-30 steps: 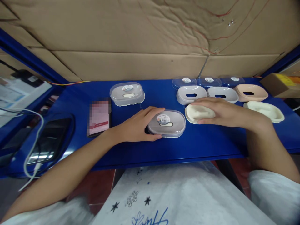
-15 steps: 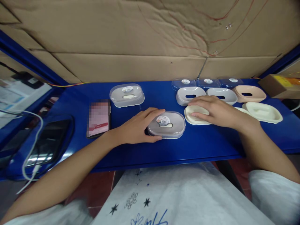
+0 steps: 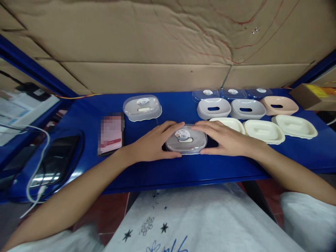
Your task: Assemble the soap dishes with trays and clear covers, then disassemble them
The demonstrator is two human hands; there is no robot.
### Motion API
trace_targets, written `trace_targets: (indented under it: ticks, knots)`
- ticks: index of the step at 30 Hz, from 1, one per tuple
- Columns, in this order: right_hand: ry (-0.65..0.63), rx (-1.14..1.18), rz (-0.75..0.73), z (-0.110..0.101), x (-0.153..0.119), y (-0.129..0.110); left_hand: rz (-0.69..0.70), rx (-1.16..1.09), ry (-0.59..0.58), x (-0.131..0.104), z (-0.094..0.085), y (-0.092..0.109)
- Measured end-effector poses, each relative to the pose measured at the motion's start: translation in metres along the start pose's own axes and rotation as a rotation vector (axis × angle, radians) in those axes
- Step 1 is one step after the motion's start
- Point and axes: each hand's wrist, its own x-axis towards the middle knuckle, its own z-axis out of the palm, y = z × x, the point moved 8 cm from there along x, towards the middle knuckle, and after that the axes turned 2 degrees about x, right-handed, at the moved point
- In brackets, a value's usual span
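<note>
Grey lidded box: flat on the tabletop, in front of the person, between the 2 hands; a clear cover with a round sticker sits over it, and a cream piece shows through its slot.
Left hand: half-curled round the left end, fingertips at the far rim, thumb at the near edge; it appears to grip the box.
Right hand: mirrors that at the right end, likewise apparently gripping.
Step in hand: seems to be steadying the covered box from its 2 ends; lifting or pressing would call for even force, with the cover kept square.
Finished-looking box: farther back to the left, also grey, covered and stickered, cream in its slot.
Open shells: 2 pale grey and 1 peach, blue tabletop visible through their slots.
Cream trays: 3 in front of the shells, nothing in them but moulded ridges; the leftmost is partly hidden.
Clear covers: 3 behind, stickered.
Phone: left of the left hand, screen blurred.
</note>
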Motion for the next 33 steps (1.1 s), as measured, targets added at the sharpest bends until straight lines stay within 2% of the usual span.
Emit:
trace_targets:
  ticks: [4,8,11,13,15,17,20,24,27,30,33]
  knots:
    - [0.06,-0.14,-0.021,-0.002,0.002,-0.003,0.022,0.042,0.08,0.001,-0.005,-0.002]
    - [0.13,-0.276,-0.081,0.003,0.011,-0.007,-0.014,0.251,0.209,0.002,-0.014,-0.007]
    - [0.134,-0.382,-0.091,0.009,0.024,-0.006,-0.108,0.406,0.296,0.001,-0.027,-0.01]
    - [0.142,-0.453,-0.076,0.009,0.037,-0.002,-0.247,0.497,0.342,-0.004,-0.04,-0.017]
    - [0.149,-0.502,-0.062,0.006,0.051,0.003,-0.393,0.565,0.358,-0.01,-0.053,-0.025]
    - [0.144,-0.526,-0.048,0.001,0.068,0.012,-0.475,0.601,0.358,-0.014,-0.061,-0.032]
    - [0.112,-0.511,-0.02,-0.004,0.095,0.028,-0.489,0.61,0.352,-0.016,-0.063,-0.043]
    - [0.091,-0.463,0.012,-0.007,0.128,0.049,-0.479,0.608,0.336,-0.015,-0.058,-0.062]
    - [0.104,-0.458,0.021,-0.009,0.143,0.057,-0.486,0.601,0.334,-0.015,-0.055,-0.073]
    - [0.146,-0.455,0.034,-0.021,0.135,0.056,-0.472,0.606,0.341,-0.014,-0.054,-0.073]
    - [0.234,-0.449,0.059,-0.044,0.097,0.047,-0.413,0.594,0.352,-0.012,-0.051,-0.058]
